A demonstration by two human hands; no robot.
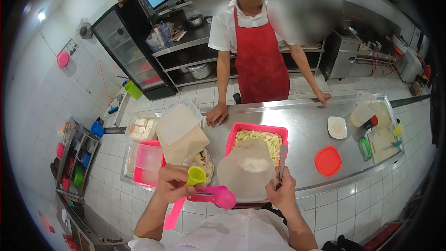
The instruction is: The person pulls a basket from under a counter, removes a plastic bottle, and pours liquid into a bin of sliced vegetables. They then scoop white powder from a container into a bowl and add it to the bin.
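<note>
My left hand (179, 185) is closed on a set of plastic measuring spoons, with a yellow-green spoon (196, 175) raised and pink spoons (225, 198) hanging to the right. My right hand (282, 189) grips a knife (283, 157), its blade pointing away from me. Between the hands stands a translucent tub (230, 176) with white powder (254, 164) inside. It partly covers a pink basin (229, 143) of pale green cut vegetable pieces (272, 143). Left of the tub, near my left hand, lies a clear plastic bag (207, 163) whose contents I cannot make out.
Across the steel table (304, 125) a person in a red apron (260, 60) rests both hands on it. Containers with white blocks (141, 129) and a pink tub (148, 160) sit left. A red lid (328, 161), white dish (337, 127) and pitcher (363, 111) stand right.
</note>
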